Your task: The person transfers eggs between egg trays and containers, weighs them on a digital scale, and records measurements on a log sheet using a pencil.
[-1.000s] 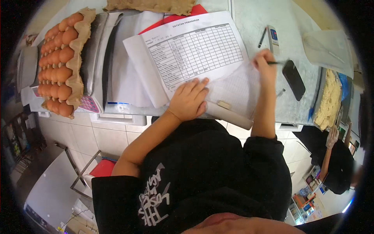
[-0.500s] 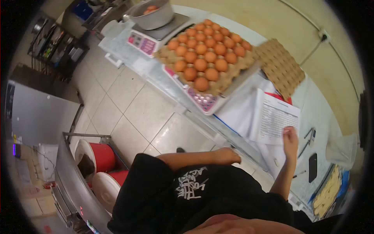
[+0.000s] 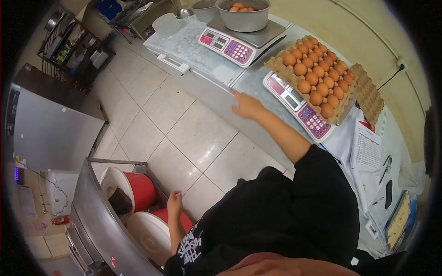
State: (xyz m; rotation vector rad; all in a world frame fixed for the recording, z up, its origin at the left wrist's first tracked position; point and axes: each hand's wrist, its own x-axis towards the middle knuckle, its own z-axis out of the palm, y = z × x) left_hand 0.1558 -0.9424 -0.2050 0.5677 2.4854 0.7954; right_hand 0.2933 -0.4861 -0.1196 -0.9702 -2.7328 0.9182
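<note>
My right hand [image 3: 247, 106] reaches out over the front edge of the white worktop, empty, with its fingers apart. Right of it, a cardboard tray of brown eggs [image 3: 317, 76] rests on a pink-and-white scale [image 3: 294, 102]. My left hand [image 3: 175, 201] is low, above the floor and near the red-sided buckets, its fingers loosely bent with the thumb apart and nothing visible in it. Farther back, a second scale [image 3: 228, 46] bears a metal pot [image 3: 243, 19] with eggs inside.
An empty egg tray [image 3: 368, 97], a printed sheet [image 3: 367, 146] and a dark phone [image 3: 389, 194] lie on the right part of the worktop. Red buckets [image 3: 140, 191] stand in a metal frame at lower left. Tiled floor [image 3: 179, 138] runs between worktop and steel equipment.
My right hand has left the printed sheet and now extends over the worktop's front edge. My left hand has swung down toward the buckets. The view has shifted left, showing more of the far worktop.
</note>
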